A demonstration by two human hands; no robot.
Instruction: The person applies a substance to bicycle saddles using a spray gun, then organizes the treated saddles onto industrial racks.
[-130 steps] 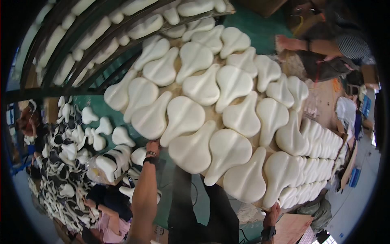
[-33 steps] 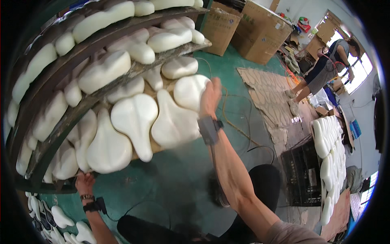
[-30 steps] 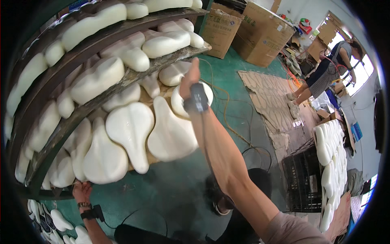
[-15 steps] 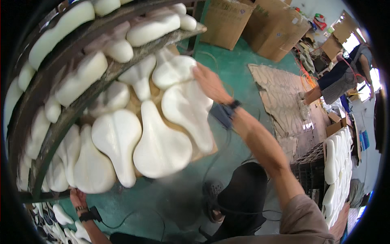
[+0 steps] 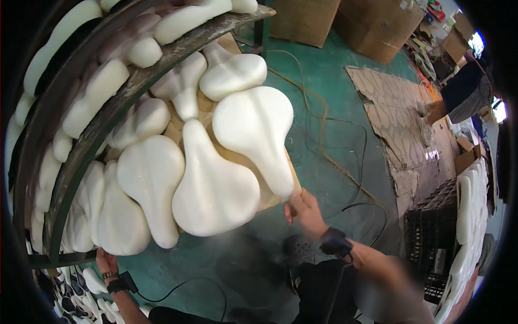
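Note:
White foam bicycle saddle pads (image 5: 216, 186) lie close together on a tan board (image 5: 272, 198), which juts out of a dark metal rack (image 5: 145, 81). One saddle pad (image 5: 253, 119) lies along the board's right side, its narrow nose toward me. Beside that nose, my right hand (image 5: 306, 215) is closed at the board's near right corner, fingers curled. My left hand (image 5: 106, 262) is at the near left edge, just below another saddle pad (image 5: 125, 229). Its fingers are closed at the board's edge, with the tips partly hidden.
Upper rack shelves hold more white pads (image 5: 97, 97). White and black saddle pieces (image 5: 81, 294) are piled at lower left. Hoses (image 5: 324, 135) cross the green floor. Large cartons (image 5: 377, 27), flattened cardboard (image 5: 388, 124), a black crate (image 5: 429, 232) and another person (image 5: 467, 97) are to the right.
My right hand has moved from the far right saddle pads down to the board's near right corner. My left hand has stayed at the near left edge. The view has shifted slightly.

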